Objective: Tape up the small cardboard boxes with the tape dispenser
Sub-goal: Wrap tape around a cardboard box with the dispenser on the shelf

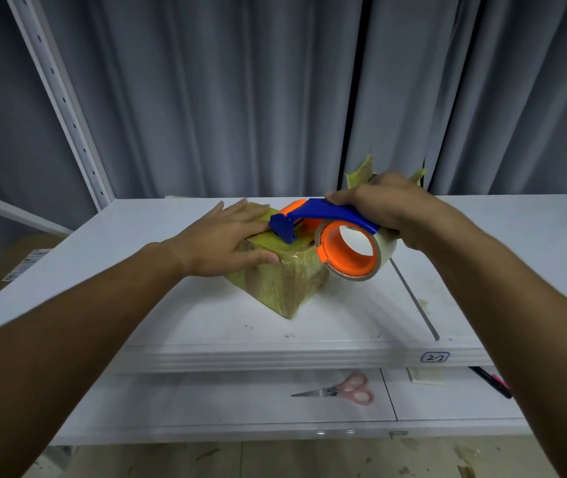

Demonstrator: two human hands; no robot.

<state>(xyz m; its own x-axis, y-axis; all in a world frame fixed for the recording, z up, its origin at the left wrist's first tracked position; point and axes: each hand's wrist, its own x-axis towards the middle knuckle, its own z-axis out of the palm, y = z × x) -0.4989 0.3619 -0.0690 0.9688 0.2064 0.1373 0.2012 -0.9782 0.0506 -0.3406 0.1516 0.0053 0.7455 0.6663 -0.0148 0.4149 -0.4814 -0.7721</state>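
Observation:
A small cardboard box [275, 284], wrapped in yellowish tape, sits on the white shelf [206, 322]. My left hand [227, 239] lies flat on the box's top left with straight fingers, pressing it down. My right hand [403, 208] grips the blue and orange tape dispenser [330, 232] by its handle. The dispenser's blue cutter end touches the box's top, and its tape roll [354, 253] hangs over the box's right side. Behind my right hand, another taped box [361, 174] is mostly hidden.
Pink-handled scissors [344, 389] lie on the lower shelf, with a marker [492, 381] at its right. A label reading 2-2 [435, 357] marks the shelf's front edge. A white upright post [65, 105] stands at the left; grey curtains hang behind.

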